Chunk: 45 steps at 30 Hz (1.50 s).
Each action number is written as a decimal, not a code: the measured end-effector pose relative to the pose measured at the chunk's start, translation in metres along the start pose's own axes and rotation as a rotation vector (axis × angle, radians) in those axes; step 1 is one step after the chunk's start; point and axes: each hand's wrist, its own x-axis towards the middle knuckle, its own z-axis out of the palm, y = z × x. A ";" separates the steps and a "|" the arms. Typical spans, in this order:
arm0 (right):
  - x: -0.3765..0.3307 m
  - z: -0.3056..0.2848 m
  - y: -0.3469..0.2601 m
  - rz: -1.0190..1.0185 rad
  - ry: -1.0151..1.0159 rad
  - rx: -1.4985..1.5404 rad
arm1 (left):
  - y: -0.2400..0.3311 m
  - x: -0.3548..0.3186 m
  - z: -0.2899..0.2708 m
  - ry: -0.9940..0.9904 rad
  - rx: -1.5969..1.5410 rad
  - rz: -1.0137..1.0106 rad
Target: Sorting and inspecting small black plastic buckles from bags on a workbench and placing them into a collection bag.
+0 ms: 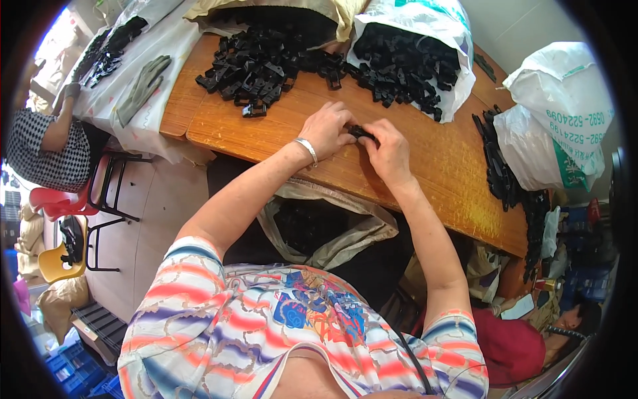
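Over the front part of the wooden table, my left hand (328,132) and my right hand (389,149) meet on a small black plastic part (361,132). The fingertips of both hands pinch it from either end, and they hide much of its shape. Beyond my hands lies a heap of black plastic clips (249,70), spilling from a tan sack (342,18). More small black parts (405,63) pour from a white plastic bag to the right of it. Below the table edge, an open sack (379,229) with dark contents sits at my lap.
At the right of the wooden table (458,193), long black strips (495,159) lie beside a white bag (565,113). A grey glove (144,90) rests on the plastic-covered table at the left, where a person in a checked top (50,149) sits. Another person in red (512,346) is at lower right.
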 end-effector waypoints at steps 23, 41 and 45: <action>-0.045 -0.013 -0.057 -0.044 -0.120 0.236 | -0.041 0.065 -0.006 0.247 0.340 -0.298; 0.087 -0.006 0.059 -0.058 -0.305 -0.533 | -0.017 -0.002 -0.008 0.153 0.009 0.120; 0.073 -0.008 0.057 0.044 -0.307 -0.475 | -0.014 0.000 -0.006 0.138 0.071 0.093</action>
